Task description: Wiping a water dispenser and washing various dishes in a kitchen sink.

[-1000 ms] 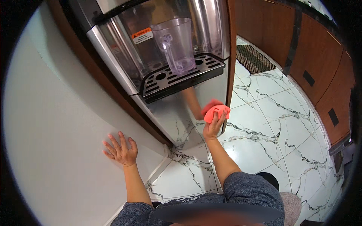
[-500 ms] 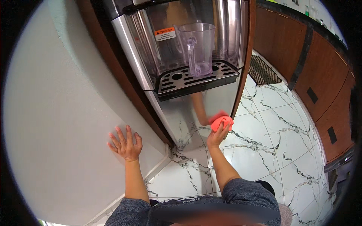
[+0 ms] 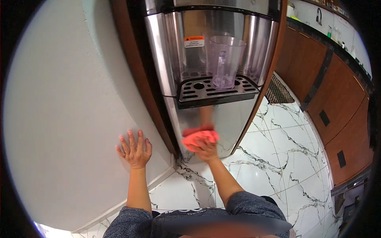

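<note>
My right hand (image 3: 206, 150) grips a coral-pink cloth (image 3: 197, 139) and presses it against the shiny lower front panel (image 3: 234, 119) of a steel water dispenser. Hand and cloth are a little blurred, and their reflection shows in the metal just above. With fingers spread, my left hand (image 3: 136, 152) lies flat on the white wall (image 3: 71, 139) to the left, holding nothing. Above the panel, a clear plastic pitcher (image 3: 228, 59) stands upright on the slotted drip tray (image 3: 206, 93), its handle facing me.
Brown wooden trim (image 3: 152, 107) frames the dispenser. To the right, marble-patterned floor tiles (image 3: 274, 174) stretch toward brown cabinets (image 3: 337, 107) under a dark counter. A woven mat (image 3: 279, 91) lies at the foot of the cabinets.
My right hand has swept the cloth leftward across the panel from its right edge. The left hand stays on the wall. The view has shifted, so the dispenser appears farther right and lower.
</note>
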Tool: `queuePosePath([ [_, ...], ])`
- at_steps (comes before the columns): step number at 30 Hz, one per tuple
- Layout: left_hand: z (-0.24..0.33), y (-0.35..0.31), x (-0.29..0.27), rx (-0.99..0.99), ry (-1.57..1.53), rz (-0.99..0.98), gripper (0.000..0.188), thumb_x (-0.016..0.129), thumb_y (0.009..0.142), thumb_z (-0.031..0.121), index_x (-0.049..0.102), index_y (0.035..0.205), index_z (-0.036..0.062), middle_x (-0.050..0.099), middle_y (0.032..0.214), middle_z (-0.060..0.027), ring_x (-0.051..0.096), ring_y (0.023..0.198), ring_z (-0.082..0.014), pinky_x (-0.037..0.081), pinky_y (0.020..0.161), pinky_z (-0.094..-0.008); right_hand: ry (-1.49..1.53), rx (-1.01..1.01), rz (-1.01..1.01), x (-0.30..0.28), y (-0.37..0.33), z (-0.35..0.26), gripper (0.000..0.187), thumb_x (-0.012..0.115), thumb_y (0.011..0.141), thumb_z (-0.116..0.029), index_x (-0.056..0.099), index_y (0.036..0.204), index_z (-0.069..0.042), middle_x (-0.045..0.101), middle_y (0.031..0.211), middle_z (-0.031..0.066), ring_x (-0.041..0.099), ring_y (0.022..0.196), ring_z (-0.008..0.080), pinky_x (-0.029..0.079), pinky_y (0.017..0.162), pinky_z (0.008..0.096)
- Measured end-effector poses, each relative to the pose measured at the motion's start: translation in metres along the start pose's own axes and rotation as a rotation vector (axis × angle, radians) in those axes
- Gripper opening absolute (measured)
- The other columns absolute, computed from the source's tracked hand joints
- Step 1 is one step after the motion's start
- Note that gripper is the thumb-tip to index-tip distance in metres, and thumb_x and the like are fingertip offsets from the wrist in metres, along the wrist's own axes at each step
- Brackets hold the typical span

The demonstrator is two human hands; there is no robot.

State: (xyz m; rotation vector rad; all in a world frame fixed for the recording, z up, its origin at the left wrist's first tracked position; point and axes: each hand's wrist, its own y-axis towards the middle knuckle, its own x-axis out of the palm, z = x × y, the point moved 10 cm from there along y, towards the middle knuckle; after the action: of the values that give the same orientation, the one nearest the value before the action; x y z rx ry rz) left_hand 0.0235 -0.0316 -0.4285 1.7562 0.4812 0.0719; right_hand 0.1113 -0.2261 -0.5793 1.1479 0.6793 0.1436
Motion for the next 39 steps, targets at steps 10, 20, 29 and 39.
queuePosePath([
  [10,-0.008,-0.006,0.001,-0.002,-0.012,0.004,0.039,0.054,0.072,0.03,0.058,0.11,0.0241,0.037,0.134,-0.0028,0.022,0.129,-0.0271,0.004,0.106,-0.0437,0.217,0.729,0.494,-0.06,0.05,0.098,0.043,0.054,0.079,-0.021,0.047,0.121,-0.022,0.016,0.14,0.0141,0.015,0.127,0.0407,0.016,0.101,0.0535],
  [20,0.005,0.0,-0.001,0.043,-0.034,0.016,0.04,0.055,0.073,0.029,0.057,0.112,0.0213,0.034,0.135,-0.0066,0.019,0.13,-0.0295,0.003,0.106,-0.0438,0.513,0.806,0.401,-0.023,-0.04,0.16,0.048,0.055,0.076,-0.011,0.046,0.122,-0.02,0.016,0.14,0.017,0.018,0.127,0.0373,0.018,0.101,0.0505],
  [29,-0.005,0.0,0.0,-0.033,-0.02,0.011,0.038,0.052,0.073,0.03,0.058,0.111,0.0267,0.04,0.132,-0.0013,0.025,0.128,-0.0257,0.006,0.106,-0.0426,0.066,-0.207,0.043,-0.011,0.005,0.022,0.037,0.05,0.08,-0.017,0.053,0.116,-0.026,0.026,0.136,0.0147,0.021,0.127,0.033,0.021,0.102,0.0459],
  [39,-0.016,-0.005,-0.001,-0.038,-0.022,0.017,0.036,0.053,0.073,0.03,0.059,0.109,0.0257,0.042,0.13,-0.0021,0.025,0.128,-0.0261,0.006,0.106,-0.0428,0.469,0.414,0.344,-0.044,0.081,0.069,0.045,0.046,0.085,-0.016,0.039,0.129,-0.022,0.017,0.141,0.0109,0.014,0.13,0.0302,0.017,0.102,0.0488],
])
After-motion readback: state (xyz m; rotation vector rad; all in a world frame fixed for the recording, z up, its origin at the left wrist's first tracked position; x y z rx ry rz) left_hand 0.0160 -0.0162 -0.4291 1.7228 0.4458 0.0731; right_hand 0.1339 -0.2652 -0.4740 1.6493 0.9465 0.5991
